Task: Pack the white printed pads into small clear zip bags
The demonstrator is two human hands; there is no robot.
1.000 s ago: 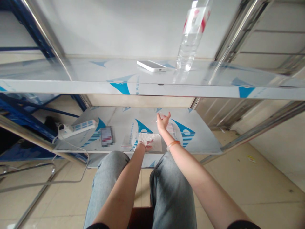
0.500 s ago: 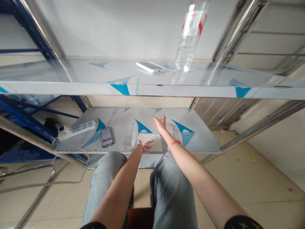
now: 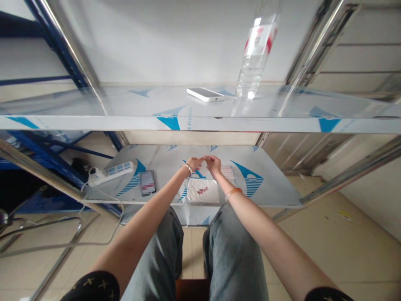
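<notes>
My left hand (image 3: 195, 163) and my right hand (image 3: 214, 164) meet at their fingertips above the lower shelf. The fingers of both are drawn together in a pinch. Whatever is between them is too small or too clear to make out. Just in front of them, near the shelf's front edge, lies a white square sheet (image 3: 194, 192) with a dark red figure on it. Partly behind my right wrist rests a stack of thin striped pieces (image 3: 229, 172).
A power strip (image 3: 119, 169) with its cable sits at the left, beside a blurred-out dark-edged item (image 3: 147, 183). On the upper shelf (image 3: 131, 121) are a phone (image 3: 205, 94) and a clear bottle (image 3: 257, 54). That shelf's edge runs above my hands.
My left hand has left the white sheet and moved up and forward to meet my right hand. My right fingers have closed to a pinch. The view has shifted slightly.
</notes>
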